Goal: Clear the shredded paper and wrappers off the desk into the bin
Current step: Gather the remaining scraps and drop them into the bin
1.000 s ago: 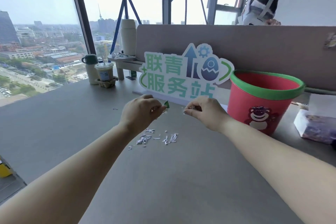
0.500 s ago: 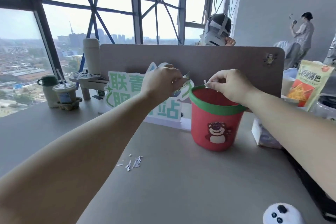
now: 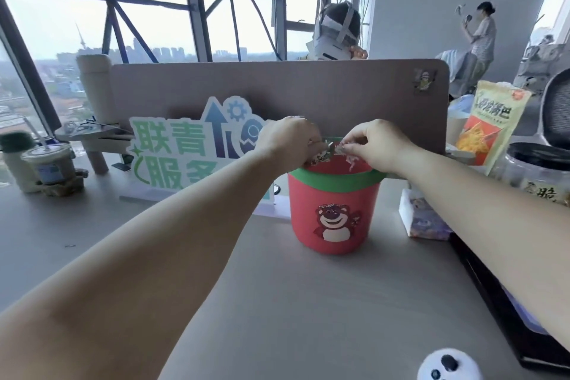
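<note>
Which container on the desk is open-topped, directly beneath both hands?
The red bin, green-rimmed with a bear picture; the lidded drink cup stands far left.

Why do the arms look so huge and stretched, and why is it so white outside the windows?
In the head view, the wide-angle lens stretches whatever is near the edges, so the forearms balloon while the left hand and right hand over the red bin look small; the windows are bright and washed out; the falling paper shreds are blurred by motion.
</note>
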Tool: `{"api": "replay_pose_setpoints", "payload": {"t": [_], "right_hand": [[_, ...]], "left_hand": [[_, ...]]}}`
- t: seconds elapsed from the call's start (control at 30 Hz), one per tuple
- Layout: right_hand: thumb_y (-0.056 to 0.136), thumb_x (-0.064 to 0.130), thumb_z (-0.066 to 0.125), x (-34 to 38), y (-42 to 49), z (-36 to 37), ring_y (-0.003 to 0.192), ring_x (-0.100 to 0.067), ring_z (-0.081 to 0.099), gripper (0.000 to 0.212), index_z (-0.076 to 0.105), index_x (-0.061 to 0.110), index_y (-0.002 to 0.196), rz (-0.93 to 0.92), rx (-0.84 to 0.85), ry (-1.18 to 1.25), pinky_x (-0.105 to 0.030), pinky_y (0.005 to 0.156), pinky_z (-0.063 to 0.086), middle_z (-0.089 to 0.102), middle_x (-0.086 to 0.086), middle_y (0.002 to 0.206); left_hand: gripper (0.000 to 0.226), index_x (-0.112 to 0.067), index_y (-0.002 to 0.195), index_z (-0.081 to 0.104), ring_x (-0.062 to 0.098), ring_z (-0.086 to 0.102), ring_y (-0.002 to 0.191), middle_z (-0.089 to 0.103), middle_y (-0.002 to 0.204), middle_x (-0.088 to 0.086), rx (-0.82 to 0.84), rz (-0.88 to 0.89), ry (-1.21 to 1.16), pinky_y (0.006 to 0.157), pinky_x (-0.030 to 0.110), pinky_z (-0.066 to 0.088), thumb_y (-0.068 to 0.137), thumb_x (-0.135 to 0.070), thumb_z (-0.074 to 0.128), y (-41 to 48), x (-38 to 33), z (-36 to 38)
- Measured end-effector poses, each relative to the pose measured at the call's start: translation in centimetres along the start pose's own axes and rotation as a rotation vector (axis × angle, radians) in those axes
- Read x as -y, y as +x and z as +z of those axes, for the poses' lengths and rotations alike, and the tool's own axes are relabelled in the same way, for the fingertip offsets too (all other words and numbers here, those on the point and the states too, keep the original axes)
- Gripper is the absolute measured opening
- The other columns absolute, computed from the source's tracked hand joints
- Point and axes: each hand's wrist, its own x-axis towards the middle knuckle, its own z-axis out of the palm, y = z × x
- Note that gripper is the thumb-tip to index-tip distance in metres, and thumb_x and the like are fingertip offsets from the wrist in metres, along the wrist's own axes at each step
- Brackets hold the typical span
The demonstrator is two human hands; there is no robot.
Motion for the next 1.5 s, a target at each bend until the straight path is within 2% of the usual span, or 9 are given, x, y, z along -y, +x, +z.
{"api": "replay_pose_setpoints", "payload": {"t": [0.13, 0.27, 0.6, 0.8, 0.97, 1.07, 1.27, 1.4, 1.5], "right_hand": [[0.085, 0.021, 0.064, 0.0, 0.1, -0.1, 0.085, -0.014, 0.056, 0.014, 0.071, 0.019, 0.097, -0.001, -0.005, -0.041, -0.021, 0.074, 0.036, 0.068, -0.001, 0.093], [0.086, 0.020, 0.062, 0.0, 0.1, -0.2, 0.098, -0.017, 0.059, 0.016, 0.071, 0.020, 0.099, -0.005, 0.014, -0.058, -0.022, 0.080, 0.037, 0.069, 0.000, 0.104], [0.087, 0.022, 0.060, 1.9, -1.1, -0.9, 0.088, -0.012, 0.054, 0.015, 0.071, 0.021, 0.098, -0.027, 0.022, -0.058, -0.022, 0.077, 0.036, 0.062, 0.006, 0.089], [0.089, 0.018, 0.056, 5.1, -2.6, -0.3, 0.084, -0.009, 0.053, 0.017, 0.069, 0.017, 0.099, -0.150, -0.082, 0.010, -0.014, 0.065, 0.035, 0.062, 0.008, 0.089], [0.088, 0.014, 0.056, 9.1, -4.2, 2.4, 0.085, -0.011, 0.059, 0.017, 0.069, 0.013, 0.098, -0.249, -0.080, 0.099, -0.019, 0.073, 0.040, 0.067, 0.004, 0.092], [0.088, 0.014, 0.055, 11.0, -5.7, 5.2, 0.082, -0.011, 0.058, 0.018, 0.069, 0.011, 0.100, -0.261, -0.010, 0.172, -0.015, 0.066, 0.040, 0.067, 0.001, 0.091], [0.089, 0.015, 0.056, 12.8, -9.7, 13.1, 0.088, -0.012, 0.059, 0.019, 0.067, 0.012, 0.104, -0.181, 0.212, 0.282, -0.020, 0.080, 0.041, 0.069, -0.003, 0.103], [0.090, 0.023, 0.055, 13.3, -12.4, 17.8, 0.111, -0.015, 0.057, 0.028, 0.060, 0.017, 0.117, -0.154, 0.385, 0.229, -0.020, 0.089, 0.039, 0.063, 0.000, 0.121], [0.091, 0.031, 0.053, 13.6, -13.4, 20.4, 0.130, -0.017, 0.044, 0.042, 0.048, 0.019, 0.131, -0.167, 0.483, 0.144, -0.025, 0.103, 0.032, 0.047, 0.001, 0.141]], "left_hand": [[0.028, -0.031, 0.101, 0.068, 0.020, 0.061, 0.099, 0.069, 0.105, -0.008, 0.050, -0.015, 0.039, 0.071, 0.029, 0.046, 0.088, -0.049, 0.051, 0.0, -0.2, -0.3], [0.025, -0.032, 0.106, 0.066, 0.021, 0.060, 0.103, 0.068, 0.108, -0.008, 0.110, -0.060, -0.019, 0.083, 0.037, 0.052, 0.087, -0.043, 0.054, -0.5, -0.1, -0.6], [0.030, -0.034, 0.114, 0.061, 0.026, 0.056, 0.109, 0.064, 0.118, -0.007, 0.082, -0.050, -0.048, 0.085, 0.035, 0.047, 0.087, -0.044, 0.053, -1.9, 0.7, -1.2], [0.027, -0.028, 0.113, 0.064, 0.018, 0.058, 0.110, 0.062, 0.124, -0.007, -0.065, -0.048, -0.145, 0.090, 0.038, 0.049, 0.090, -0.038, 0.053, -5.3, 1.5, -3.6], [0.019, -0.028, 0.099, 0.070, 0.017, 0.063, 0.088, 0.067, 0.111, -0.008, -0.167, -0.087, -0.150, 0.079, 0.033, 0.052, 0.089, -0.036, 0.055, -10.3, 4.0, -5.6], [0.016, -0.027, 0.093, 0.071, 0.015, 0.064, 0.091, 0.068, 0.105, -0.008, -0.190, -0.166, -0.169, 0.079, 0.035, 0.054, 0.088, -0.033, 0.056, -14.4, 6.2, -6.1], [0.020, -0.029, 0.094, 0.069, 0.016, 0.064, 0.099, 0.069, 0.107, -0.010, -0.133, -0.344, -0.145, 0.087, 0.037, 0.052, 0.086, -0.040, 0.054, -24.8, 9.8, -5.6], [0.034, -0.027, 0.115, 0.063, 0.018, 0.056, 0.117, 0.059, 0.129, -0.008, 0.027, -0.523, -0.125, 0.099, 0.034, 0.044, 0.086, -0.045, 0.057, -31.5, 11.4, -4.2], [0.060, -0.028, 0.136, 0.045, 0.018, 0.041, 0.133, 0.036, 0.150, -0.008, 0.220, -0.628, -0.116, 0.109, 0.034, 0.034, 0.084, -0.059, 0.047, -35.1, 12.0, -3.4]]}}
